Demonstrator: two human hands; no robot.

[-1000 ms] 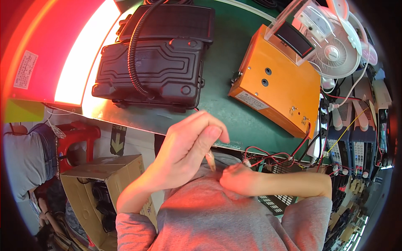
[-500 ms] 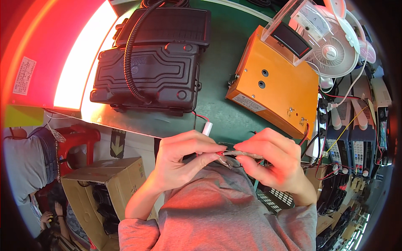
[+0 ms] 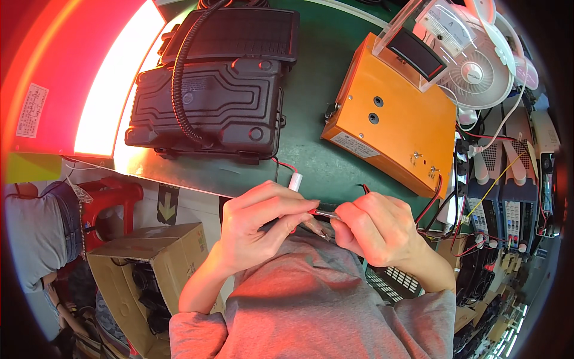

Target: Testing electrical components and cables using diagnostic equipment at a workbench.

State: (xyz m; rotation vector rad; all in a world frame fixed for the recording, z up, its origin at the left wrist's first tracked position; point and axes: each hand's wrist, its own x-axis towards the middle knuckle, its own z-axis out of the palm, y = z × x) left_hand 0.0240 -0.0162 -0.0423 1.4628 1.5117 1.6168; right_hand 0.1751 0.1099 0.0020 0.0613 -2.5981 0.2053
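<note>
In front of my chest, my left hand (image 3: pixel 260 224) pinches a small red wire end (image 3: pixel 312 212) between thumb and fingertips. My right hand (image 3: pixel 376 230) closes its fingers round a slim silvery piece (image 3: pixel 326 213) that meets the red end; it looks like a crocodile clip, mostly hidden by the fingers. Just below hangs a second clip-like piece in a clear sleeve (image 3: pixel 317 228). Behind my left hand a white plug (image 3: pixel 295 182) stands out, with red and black wires running to the black case (image 3: pixel 206 107).
An orange metal box (image 3: pixel 388 116) with sockets and switches stands at the right on the green table (image 3: pixel 323 161), a clear-covered meter (image 3: pixel 442 33) on top. Beyond are a white fan (image 3: pixel 472 73) and instruments. A cardboard box (image 3: pixel 173 257) and red stool (image 3: pixel 122 200) are lower left, near another person.
My right hand has turned and curled its fingers further round the clip, moving slightly left. The left hand has barely moved. The person at far left has shifted.
</note>
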